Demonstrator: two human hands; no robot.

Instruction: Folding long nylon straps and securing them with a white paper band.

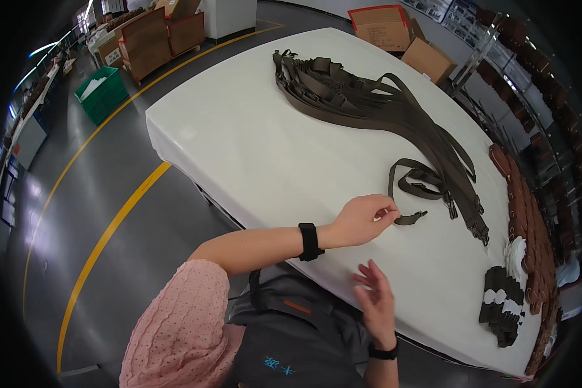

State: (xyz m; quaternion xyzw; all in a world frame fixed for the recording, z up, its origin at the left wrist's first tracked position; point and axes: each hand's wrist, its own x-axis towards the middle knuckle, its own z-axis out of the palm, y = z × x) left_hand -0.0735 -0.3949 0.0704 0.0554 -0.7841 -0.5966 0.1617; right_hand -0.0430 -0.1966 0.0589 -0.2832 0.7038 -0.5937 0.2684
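Observation:
My left hand (368,220) reaches across the white-covered table (239,149), its thumb and fingers pinched on a dark olive strap (409,220) near one end. A small dark clip tips that end. Beyond my fingers the strap's other part curls into a loose loop on the table. Nearer to me, my right hand (376,299) hovers at the front edge with its fingers apart and nothing in it. A long heap of similar straps (349,97) spreads over the far side, with dark buckles and metal clips at its right end.
At the table's right lie a black bundle with white tags (500,301) and brown strips (518,207). Cardboard boxes (381,29) stand past the far edge, beside a metal rack (488,48). Across the floor at left is a green crate (101,95).

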